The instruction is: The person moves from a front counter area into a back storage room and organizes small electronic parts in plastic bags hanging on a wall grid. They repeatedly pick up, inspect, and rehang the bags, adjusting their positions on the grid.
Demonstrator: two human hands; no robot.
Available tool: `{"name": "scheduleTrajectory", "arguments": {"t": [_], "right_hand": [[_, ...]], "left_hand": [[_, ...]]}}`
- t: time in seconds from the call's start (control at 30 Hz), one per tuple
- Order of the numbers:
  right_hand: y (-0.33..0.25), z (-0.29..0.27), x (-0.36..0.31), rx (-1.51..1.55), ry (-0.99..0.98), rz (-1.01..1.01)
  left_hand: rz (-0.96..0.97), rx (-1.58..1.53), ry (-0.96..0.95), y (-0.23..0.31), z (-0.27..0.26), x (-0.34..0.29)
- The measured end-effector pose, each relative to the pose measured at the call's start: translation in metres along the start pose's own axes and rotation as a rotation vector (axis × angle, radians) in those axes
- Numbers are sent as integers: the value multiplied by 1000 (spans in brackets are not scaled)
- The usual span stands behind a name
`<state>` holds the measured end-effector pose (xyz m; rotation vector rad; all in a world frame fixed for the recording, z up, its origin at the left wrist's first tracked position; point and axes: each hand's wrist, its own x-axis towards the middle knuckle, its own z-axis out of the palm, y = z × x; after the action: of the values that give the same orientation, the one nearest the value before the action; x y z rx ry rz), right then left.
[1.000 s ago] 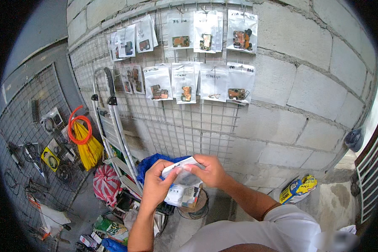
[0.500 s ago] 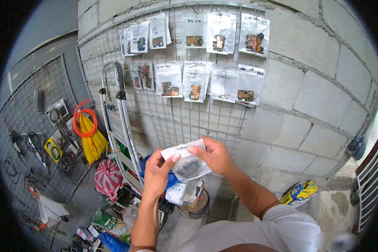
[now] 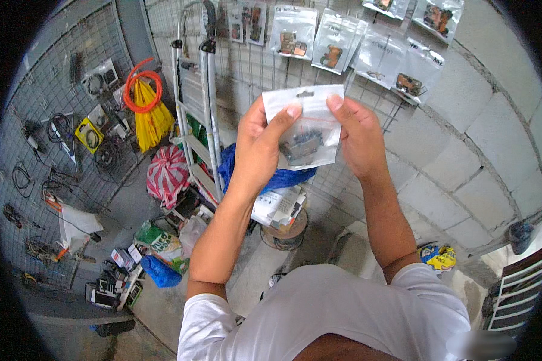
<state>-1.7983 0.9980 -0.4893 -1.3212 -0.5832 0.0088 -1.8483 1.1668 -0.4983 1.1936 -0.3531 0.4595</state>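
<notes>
Both my hands hold a small white resealable bag up in front of me. Through its clear lower part show dark pieces, too blurred to name. My left hand pinches the bag's left side, thumb on its face. On the right edge, near the top corner, my right hand grips it with the thumb in front. A hang hole shows in the top strip. Beyond my hands, similar bags with copper-coloured circuit boards hang from a wire grid on the block wall.
A folding stepladder leans left of my hands. Further left, cables and an orange hose coil hang on another grid. Below stand a cable spool, a striped pink bundle and a blue bag. A white railing is at right.
My hands have lifted the bag upward and to the right, and the arms reach out further. The view has turned, so the hanging bags now sit higher and further right.
</notes>
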Motion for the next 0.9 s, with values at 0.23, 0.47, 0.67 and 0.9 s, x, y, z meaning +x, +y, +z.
{"name": "scheduleTrajectory", "arguments": {"t": [0.23,0.47,0.67,0.9], "right_hand": [[1,10,0,59,101,-12],[21,9,10,79,99,-12],[24,5,-4,123,44,-47],[34,-11,-13,-22,30,-10]], "left_hand": [[49,36,217,-28,-15,-2],[192,210,121,-33,-12,-19],[311,317,138,-43,3,-12],[361,486,93,-46,7,-14]]}}
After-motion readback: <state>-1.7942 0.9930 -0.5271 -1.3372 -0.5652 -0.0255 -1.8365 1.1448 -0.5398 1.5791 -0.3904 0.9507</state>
